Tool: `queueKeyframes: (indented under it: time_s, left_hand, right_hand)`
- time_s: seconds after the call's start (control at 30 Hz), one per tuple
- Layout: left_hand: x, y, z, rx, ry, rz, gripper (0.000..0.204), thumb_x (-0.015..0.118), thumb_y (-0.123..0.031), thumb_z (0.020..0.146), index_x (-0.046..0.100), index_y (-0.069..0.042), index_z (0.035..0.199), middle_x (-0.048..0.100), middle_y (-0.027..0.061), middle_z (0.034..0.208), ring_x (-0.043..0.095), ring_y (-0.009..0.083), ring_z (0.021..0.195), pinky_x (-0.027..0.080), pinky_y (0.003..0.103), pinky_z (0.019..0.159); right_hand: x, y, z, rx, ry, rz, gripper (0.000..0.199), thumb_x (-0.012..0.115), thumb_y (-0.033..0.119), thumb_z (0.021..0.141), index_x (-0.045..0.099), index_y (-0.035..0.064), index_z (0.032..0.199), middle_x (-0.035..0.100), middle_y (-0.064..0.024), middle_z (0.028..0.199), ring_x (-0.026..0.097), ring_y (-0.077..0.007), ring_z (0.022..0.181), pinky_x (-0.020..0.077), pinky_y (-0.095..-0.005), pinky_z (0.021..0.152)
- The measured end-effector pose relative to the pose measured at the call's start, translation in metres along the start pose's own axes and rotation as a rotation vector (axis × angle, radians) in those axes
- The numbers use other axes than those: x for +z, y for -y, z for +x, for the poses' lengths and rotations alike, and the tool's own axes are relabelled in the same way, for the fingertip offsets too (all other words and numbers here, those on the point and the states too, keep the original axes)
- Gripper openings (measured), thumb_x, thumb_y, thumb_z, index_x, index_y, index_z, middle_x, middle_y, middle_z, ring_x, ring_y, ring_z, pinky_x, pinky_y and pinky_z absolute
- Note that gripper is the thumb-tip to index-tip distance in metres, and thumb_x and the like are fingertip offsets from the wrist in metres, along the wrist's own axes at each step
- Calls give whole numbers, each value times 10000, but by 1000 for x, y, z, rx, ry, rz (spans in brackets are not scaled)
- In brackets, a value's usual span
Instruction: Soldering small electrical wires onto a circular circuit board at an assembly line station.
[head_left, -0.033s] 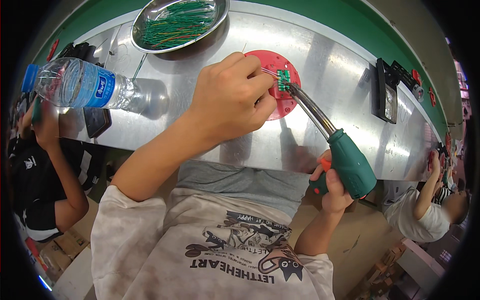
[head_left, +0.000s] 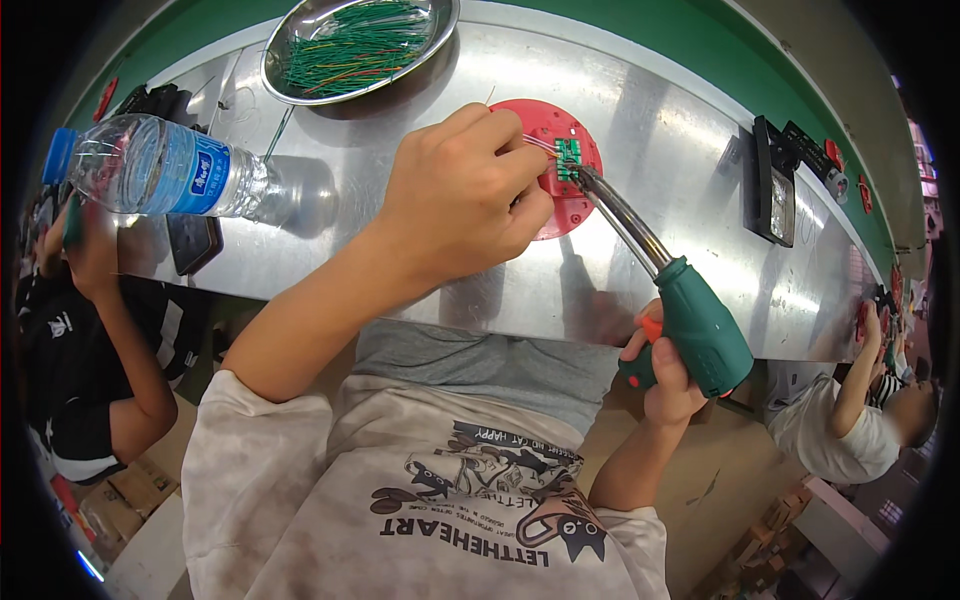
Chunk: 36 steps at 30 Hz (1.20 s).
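My left hand [head_left: 470, 190] is closed in a pinch on thin wires [head_left: 540, 147], whose ends meet a small green circuit board [head_left: 568, 150]. That board sits on a round red plastic disc [head_left: 572, 214] lying on the metal bench. In my right hand [head_left: 668, 385] is a green soldering gun [head_left: 705, 330], its fingers wrapped round the handle near an orange trigger. The gun's long metal barrel slants up and left, and its tip is at the board's right edge. Whether the tip touches the board is too small to tell. My left hand covers part of the disc.
A steel bowl [head_left: 440, 50] of green wires stands at the back. To the left are a clear water bottle [head_left: 150, 165] with a blue cap and a dark phone [head_left: 195, 243]. A black-framed item [head_left: 775, 185] lies on the bench's right. Other people sit at both sides.
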<state>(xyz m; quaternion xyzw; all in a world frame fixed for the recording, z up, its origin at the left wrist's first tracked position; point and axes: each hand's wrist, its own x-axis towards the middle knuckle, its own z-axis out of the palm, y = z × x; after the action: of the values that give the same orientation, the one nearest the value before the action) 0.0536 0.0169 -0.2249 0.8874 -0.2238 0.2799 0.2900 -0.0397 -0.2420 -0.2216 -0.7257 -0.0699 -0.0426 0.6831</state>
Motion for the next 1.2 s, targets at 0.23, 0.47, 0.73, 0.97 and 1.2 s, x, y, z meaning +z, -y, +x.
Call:
queueKeyframes:
  time_s: [0.23,0.47,0.73,0.97,1.2]
  left_hand:
    - [1,0,0,-1,18,37,71,658,-145,699,679,-83,726,569,41,704,580,220,678,482,380,532]
    - [0,0,1,-9,44,38,67,653,-146,700,670,-83,714,573,45,703,583,228,677,485,384,531]
    - [-1,2,2,-20,46,25,83,649,-156,708,688,-84,720,590,49,714,591,227,683,491,382,531]
    - [-3,3,0,-17,52,27,87,651,-159,714,695,-85,726,591,47,713,592,226,688,493,380,543]
    - [2,-1,2,-20,46,25,96,656,-161,728,702,-78,736,602,54,719,595,236,695,493,387,552]
  right_hand:
    - [0,2,1,54,5,68,317,655,1,850,612,-61,1159,678,-131,950,622,-156,638,510,-290,571]
    - [-5,6,7,96,2,29,335,650,140,881,612,-81,1131,639,-150,890,607,-205,582,501,-305,530]
    - [-10,1,13,-89,-86,118,346,563,221,934,568,-103,1054,605,-193,844,589,-208,508,520,-318,468]
    - [-25,-17,35,7,-138,335,344,483,281,990,555,-47,1060,602,-182,898,558,-176,498,482,-307,454]
    - [-34,-20,33,33,-136,374,341,442,294,1018,551,-26,1064,600,-169,918,560,-153,505,469,-290,469]
